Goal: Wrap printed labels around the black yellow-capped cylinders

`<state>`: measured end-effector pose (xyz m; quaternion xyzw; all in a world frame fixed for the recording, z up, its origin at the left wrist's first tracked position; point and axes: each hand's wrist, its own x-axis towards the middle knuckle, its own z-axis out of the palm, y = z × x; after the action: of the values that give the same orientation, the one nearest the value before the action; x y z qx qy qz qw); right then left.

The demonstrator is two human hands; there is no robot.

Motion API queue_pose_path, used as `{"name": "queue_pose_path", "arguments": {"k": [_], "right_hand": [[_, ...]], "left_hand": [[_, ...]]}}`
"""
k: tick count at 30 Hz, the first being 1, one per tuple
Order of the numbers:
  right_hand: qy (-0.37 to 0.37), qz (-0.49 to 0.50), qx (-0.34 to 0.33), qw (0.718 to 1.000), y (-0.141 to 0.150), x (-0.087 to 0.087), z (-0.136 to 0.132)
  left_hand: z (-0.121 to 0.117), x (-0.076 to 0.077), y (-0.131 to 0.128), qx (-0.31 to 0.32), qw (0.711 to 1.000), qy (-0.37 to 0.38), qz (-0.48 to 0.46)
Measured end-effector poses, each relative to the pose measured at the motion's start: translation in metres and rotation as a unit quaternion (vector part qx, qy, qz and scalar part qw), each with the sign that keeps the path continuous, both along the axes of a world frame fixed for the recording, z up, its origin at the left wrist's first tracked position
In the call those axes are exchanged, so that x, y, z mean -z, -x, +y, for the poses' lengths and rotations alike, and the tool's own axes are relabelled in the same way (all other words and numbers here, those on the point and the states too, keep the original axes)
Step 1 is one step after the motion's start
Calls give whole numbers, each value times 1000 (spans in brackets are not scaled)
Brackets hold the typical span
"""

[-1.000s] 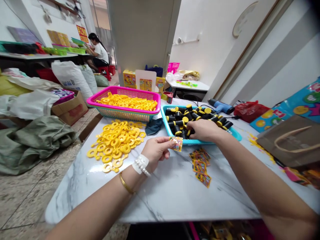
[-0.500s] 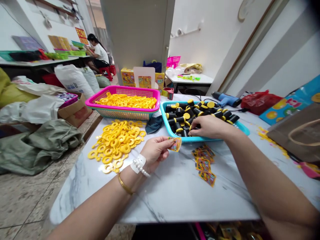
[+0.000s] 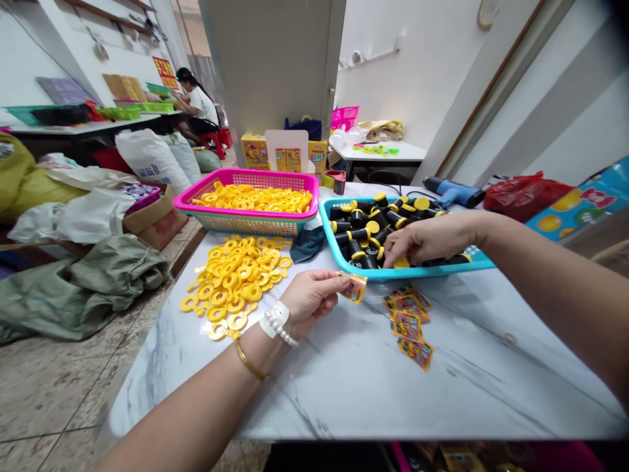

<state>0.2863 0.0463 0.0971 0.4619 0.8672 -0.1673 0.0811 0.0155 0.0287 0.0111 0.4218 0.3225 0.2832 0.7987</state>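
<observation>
My left hand [image 3: 312, 298] pinches a small printed plastic sleeve [image 3: 356, 288], orange and yellow, between thumb and fingers, just in front of the blue basket [image 3: 361, 270]. Inside that basket lie many black cylinders with yellow caps [image 3: 358, 235]. My right hand [image 3: 425, 241] reaches in over the near rim with fingers bent down among the cylinders; its fingertips are partly hidden, and what they grip cannot be made out. More printed sleeves [image 3: 407, 324] lie in an overlapping row on the marble-patterned table [image 3: 344, 387], below the basket.
Left of my left hand spreads a heap of yellow rings [image 3: 230, 278]. Behind it stands a pink basket [image 3: 246, 176] holding more yellow pieces. A blue heat gun [image 3: 455, 193] and a red bag [image 3: 525, 193] are at the back right. Another person [image 3: 199, 105] sits at a far table.
My right hand has shifted slightly right within the blue basket, and its forearm has swung outward. My left hand keeps the sleeve in its pinch. The whole view has shifted a little.
</observation>
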Motion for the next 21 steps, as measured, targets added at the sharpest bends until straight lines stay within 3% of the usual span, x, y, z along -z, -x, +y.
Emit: {"name": "queue_pose_path", "arguments": {"k": [3, 6, 8, 10, 11, 13, 15, 17, 21], "right_hand": [[61, -16, -35, 997, -4, 1, -2], [-38, -17, -6, 999, -5, 3, -8], [-125, 69, 48, 989, 0, 6, -18], [-180, 233, 138, 946, 14, 15, -35], [-183, 329, 187, 907, 23, 21, -44], [-148, 495, 245, 821, 43, 36, -62], [-106, 585, 266, 759, 61, 51, -74], [-73, 615, 276, 735, 74, 62, -81], [-71, 600, 304, 736, 85, 67, -83]], "left_hand": [[1, 1, 1, 4, 1000, -1, -3], [2, 2, 1, -8, 999, 16, -27], [3, 2, 0, -20, 998, 40, -49], [4, 2, 0, -36, 995, 63, -67], [4, 2, 0, -43, 994, 74, -73], [5, 1, 0, -54, 991, 92, -82], [5, 1, 0, -61, 988, 110, -90], [4, 0, 0, -64, 985, 123, -102], [2, -2, -1, -61, 981, 127, -135]]}}
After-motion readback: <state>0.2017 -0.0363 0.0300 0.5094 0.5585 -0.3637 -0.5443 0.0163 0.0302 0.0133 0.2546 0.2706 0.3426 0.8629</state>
